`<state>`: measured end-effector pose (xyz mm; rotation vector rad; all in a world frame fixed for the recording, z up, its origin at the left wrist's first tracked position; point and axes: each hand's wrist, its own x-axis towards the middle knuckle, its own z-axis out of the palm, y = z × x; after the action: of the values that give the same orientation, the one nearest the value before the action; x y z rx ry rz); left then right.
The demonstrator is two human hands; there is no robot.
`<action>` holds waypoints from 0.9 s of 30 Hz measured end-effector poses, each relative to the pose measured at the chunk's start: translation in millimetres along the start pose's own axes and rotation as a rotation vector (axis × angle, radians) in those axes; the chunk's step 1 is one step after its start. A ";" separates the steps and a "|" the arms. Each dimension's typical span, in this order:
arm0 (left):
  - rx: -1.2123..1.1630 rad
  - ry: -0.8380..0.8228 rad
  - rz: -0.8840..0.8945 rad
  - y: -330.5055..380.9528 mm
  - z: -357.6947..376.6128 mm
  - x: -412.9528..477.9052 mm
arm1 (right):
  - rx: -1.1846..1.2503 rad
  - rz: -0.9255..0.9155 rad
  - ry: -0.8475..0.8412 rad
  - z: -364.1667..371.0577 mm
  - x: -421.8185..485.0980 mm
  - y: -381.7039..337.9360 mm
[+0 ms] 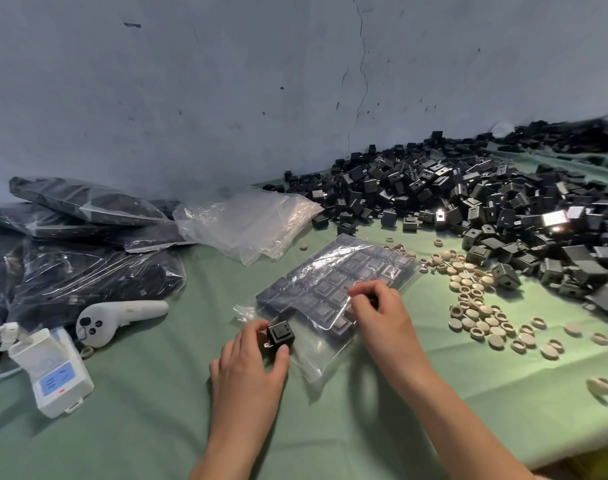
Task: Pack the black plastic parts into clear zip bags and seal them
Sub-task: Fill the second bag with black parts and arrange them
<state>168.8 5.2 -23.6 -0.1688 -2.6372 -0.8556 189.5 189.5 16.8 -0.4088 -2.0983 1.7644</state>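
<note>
While the left hand (250, 362) gripped a single black plastic part (281, 336) between thumb and curled fingers (254, 328) at the seven o'clock edge of the clear zip bag (316, 355), the right hand (382, 313) lay on top of that bag, its fingers (364, 289) curled and pinching the film. The bag lay flat on the green desk (157, 410), with rows of black parts inside. A loose pile of black parts (468, 202) spread from one to three o'clock of it, with beige round caps (475, 306) at three. Filled bags (81, 258) sat at nine o'clock, empty bags (247, 223) at eleven, and a white controller (119, 317) and white power strip (56, 372) at eight.
</note>
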 end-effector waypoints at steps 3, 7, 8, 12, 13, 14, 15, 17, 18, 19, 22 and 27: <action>-0.032 0.049 -0.084 4.3 -1.7 -0.7 | -0.376 -0.285 -0.096 11.8 -15.8 0.3; -0.090 0.166 -0.240 4.4 -5.7 -1.5 | -0.942 -0.513 -0.182 34.6 -29.3 5.0; -0.114 0.178 -0.272 3.9 -7.2 -1.9 | -1.027 -0.521 -0.173 38.9 -30.9 6.5; -0.153 0.150 -0.293 5.7 -11.1 -2.7 | -1.052 -0.555 -0.046 47.7 -35.6 7.3; -0.167 0.137 -0.273 7.3 -12.0 -3.1 | -1.022 -0.551 -0.021 47.7 -36.0 6.7; -0.184 0.123 -0.247 9.2 -12.9 -3.7 | -0.987 -0.543 0.002 47.4 -36.2 5.7; -0.197 0.110 -0.218 10.8 -13.4 -4.5 | -0.959 -0.536 0.029 46.9 -36.1 5.0; -0.204 0.105 -0.182 12.5 -14.0 -6.3 | -0.923 -0.521 0.086 45.9 -35.7 3.0; -0.205 0.117 -0.180 12.5 -14.3 -7.3 | -0.896 -0.514 0.111 45.6 -35.7 1.9; -0.204 0.131 -0.182 12.1 -14.3 -8.2 | -0.864 -0.506 0.129 45.4 -35.8 0.4; -0.146 0.111 -0.141 8.4 -11.3 -9.0 | -0.773 -0.508 0.155 45.3 -36.1 -2.5; -0.004 -0.026 0.060 8.8 -2.6 4.8 | -0.761 -0.542 0.052 43.9 -35.0 -2.7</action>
<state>167.1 10.9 -15.0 -0.2605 -2.6404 -0.8448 200.7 134.8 9.7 -0.0482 -2.4695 0.6233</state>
